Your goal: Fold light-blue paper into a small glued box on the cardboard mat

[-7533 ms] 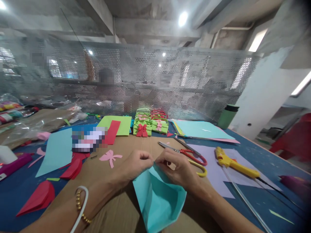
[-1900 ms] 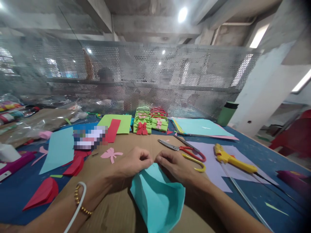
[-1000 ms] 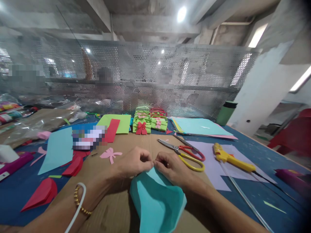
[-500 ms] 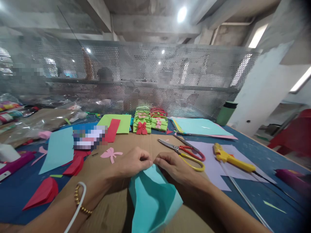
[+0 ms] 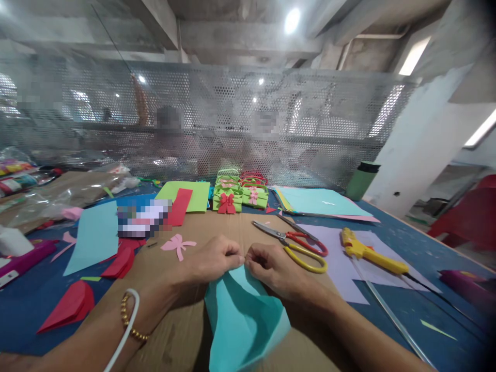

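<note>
A folded sheet of turquoise paper [image 5: 242, 320] stands partly opened out at the front of the cardboard [image 5: 174, 330]. My left hand [image 5: 219, 258] pinches its top edge, and my right hand [image 5: 271, 266] pinches the same edge just beside it, the fingertips of both almost touching. The pinched part is mostly covered by my fingers. Left of my left hand lies a pink paper bow cut-out [image 5: 177, 246]. Two pairs of scissors, one with red handles [image 5: 310, 243] and one with yellow handles [image 5: 306, 260], rest beyond my right hand.
Small green paper bags with bows [image 5: 228, 199] stand at the back. A yellow glue gun [image 5: 372, 256] lies on lilac paper [image 5: 349, 289] at right. Red folded paper [image 5: 70, 306] and a light blue sheet [image 5: 95, 237] are at left. A green bottle [image 5: 362, 181] stands back right.
My right hand's fingers have curled slightly more at the paper's top edge. The turquoise paper has shifted very little; everything else stays in place.
</note>
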Demonstrator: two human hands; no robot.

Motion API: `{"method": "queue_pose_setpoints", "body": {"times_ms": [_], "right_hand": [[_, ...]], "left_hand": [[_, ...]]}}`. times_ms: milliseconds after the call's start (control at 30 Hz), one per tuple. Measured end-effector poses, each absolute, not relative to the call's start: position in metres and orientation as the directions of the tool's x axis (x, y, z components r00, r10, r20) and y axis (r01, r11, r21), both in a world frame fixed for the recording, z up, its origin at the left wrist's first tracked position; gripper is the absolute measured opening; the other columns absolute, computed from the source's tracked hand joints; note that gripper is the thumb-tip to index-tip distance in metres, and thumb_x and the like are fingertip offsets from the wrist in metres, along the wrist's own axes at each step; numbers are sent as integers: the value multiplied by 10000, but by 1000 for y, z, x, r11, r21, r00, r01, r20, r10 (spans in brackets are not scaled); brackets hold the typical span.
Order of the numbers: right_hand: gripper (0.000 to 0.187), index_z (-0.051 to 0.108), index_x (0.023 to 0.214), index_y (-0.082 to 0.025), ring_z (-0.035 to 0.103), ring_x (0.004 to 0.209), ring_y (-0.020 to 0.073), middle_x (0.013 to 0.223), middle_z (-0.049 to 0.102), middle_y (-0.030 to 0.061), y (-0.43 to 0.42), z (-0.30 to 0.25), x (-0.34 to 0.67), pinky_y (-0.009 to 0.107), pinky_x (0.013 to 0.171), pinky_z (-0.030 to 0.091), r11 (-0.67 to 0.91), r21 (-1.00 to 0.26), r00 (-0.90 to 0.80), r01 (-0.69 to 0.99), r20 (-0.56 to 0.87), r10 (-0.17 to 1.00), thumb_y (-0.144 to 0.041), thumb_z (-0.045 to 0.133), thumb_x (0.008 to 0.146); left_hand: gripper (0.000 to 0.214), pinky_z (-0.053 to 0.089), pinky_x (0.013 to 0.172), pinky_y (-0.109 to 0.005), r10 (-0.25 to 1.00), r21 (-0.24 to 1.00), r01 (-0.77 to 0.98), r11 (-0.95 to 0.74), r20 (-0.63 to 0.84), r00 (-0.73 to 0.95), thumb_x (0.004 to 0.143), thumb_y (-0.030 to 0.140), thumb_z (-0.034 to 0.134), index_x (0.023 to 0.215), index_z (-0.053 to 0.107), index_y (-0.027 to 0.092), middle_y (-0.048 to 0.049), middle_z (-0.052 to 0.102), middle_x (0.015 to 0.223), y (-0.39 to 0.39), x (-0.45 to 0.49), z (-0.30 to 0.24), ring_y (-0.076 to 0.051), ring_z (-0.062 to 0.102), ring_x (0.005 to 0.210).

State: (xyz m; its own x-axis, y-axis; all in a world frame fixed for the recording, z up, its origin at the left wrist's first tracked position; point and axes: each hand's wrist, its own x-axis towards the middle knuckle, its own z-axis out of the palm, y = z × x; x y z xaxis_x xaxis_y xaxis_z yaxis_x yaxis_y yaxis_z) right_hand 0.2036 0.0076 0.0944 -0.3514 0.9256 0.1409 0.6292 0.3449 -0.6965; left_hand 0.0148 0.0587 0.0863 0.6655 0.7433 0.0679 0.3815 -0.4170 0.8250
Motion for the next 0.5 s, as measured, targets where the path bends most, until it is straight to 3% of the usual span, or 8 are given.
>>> {"method": "queue_pose_setpoints", "body": {"times_ms": [267,500], "right_hand": [[281,544,677,-165,420,570,93,610,489,-31,14,90,212,210,506,293,374,-705,-390,602,149,909,-289,474,919],[79,618,755,-150,442,573,88,643,530,-30,13,91,210,199,497,296,347,-707,-377,616,123,918,-173,553,795]], "left_hand": [[271,216,523,-264,740,780,409,-474,101,665,793,350,513,596,471,169,39,362,610,60,14,88,-112,348,607],[252,204,523,-270,732,741,448,-501,88,675,789,302,509,585,434,175,51,327,596,58,15,90,-105,334,599]]}}
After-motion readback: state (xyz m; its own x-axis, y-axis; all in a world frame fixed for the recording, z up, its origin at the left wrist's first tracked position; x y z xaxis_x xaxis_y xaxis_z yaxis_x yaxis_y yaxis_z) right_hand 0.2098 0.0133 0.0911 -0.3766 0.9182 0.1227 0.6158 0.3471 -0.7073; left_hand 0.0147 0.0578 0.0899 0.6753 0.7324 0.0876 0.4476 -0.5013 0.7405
